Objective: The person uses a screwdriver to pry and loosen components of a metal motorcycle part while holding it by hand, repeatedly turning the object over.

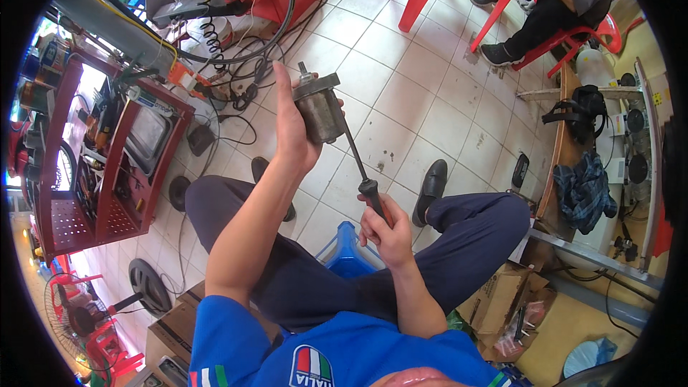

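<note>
One metal cylinder (320, 116) was held up by the left hand (295, 132); one screwdriver (355, 150) was gripped by the right hand (390, 233).
The left hand was half open around the cylinder, thumb raised, fingers partly hidden, above the tiled floor (401, 111); the right was curled closed on the handle. The shaft was angled along the cylinder's right side, its tip's seating impossible to tell. A firm cradle and gently built pressure, guarded against slipping, seemed best advised. Below the cylinder, one blue stool (346, 247) was seen; to its left, one red tool rack (168, 161); beyond its upper right, one co-worker's two shoes (499, 54).
</note>
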Tool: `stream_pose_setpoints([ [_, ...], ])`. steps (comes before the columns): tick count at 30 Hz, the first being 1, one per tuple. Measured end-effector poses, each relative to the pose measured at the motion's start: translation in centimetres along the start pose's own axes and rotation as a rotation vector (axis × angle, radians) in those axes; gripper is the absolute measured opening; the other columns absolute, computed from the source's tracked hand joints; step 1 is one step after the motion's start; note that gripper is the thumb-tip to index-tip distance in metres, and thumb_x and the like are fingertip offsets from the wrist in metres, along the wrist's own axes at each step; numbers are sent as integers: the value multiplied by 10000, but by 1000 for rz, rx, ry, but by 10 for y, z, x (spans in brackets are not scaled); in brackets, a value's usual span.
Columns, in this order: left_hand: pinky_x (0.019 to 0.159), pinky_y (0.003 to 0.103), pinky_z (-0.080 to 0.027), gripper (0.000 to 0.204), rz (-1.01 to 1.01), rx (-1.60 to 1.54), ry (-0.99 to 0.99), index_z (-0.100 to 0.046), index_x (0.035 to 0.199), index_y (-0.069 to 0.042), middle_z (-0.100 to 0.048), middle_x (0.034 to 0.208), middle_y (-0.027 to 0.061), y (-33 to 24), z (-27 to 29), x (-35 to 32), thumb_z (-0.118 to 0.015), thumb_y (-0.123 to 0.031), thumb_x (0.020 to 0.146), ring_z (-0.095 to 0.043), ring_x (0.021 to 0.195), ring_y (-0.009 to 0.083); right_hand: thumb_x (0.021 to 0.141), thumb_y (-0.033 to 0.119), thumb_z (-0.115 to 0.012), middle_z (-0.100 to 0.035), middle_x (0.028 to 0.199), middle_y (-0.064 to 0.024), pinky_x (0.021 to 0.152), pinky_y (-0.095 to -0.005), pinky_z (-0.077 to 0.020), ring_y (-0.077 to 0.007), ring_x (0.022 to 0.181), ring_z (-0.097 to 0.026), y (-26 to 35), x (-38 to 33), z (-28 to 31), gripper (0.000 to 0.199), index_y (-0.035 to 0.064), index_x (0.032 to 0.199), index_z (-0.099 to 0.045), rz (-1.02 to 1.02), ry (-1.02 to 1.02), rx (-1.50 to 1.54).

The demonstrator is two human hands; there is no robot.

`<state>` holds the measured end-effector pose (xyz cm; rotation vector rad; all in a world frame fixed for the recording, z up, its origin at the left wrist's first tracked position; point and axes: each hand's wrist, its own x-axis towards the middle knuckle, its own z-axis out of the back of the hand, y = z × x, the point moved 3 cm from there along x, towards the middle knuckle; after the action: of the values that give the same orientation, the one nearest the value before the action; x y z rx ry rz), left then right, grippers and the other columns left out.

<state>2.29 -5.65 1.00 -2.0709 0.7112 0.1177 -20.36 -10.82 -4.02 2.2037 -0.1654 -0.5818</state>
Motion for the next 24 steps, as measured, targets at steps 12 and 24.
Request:
stream_pose_setpoints([
  [12, 666, 378, -565, 824, 38, -59, 29, -493, 1133, -57, -626, 998, 131, 0, 0, -1, -462, -834, 861, -649, 761, 232, 1043, 328, -507, -509, 733, -34, 500, -263, -497, -69, 484, -430, 2, -4, -9, 433, -29, 1287, -518, -145, 278, 254],
  [24, 691, 345, -543, 751, 95, -281, 129, -573, 1098, -103, -638, 1161, 180, 2, -7, -6, -549, -807, 838, -623, 759, 223, 942, 41, -628, -639, 928, -76, 614, -272, -541, -98, 655, -581, -5, -5, -7, 377, -49, 1302, -566, 398, -75, -605],
])
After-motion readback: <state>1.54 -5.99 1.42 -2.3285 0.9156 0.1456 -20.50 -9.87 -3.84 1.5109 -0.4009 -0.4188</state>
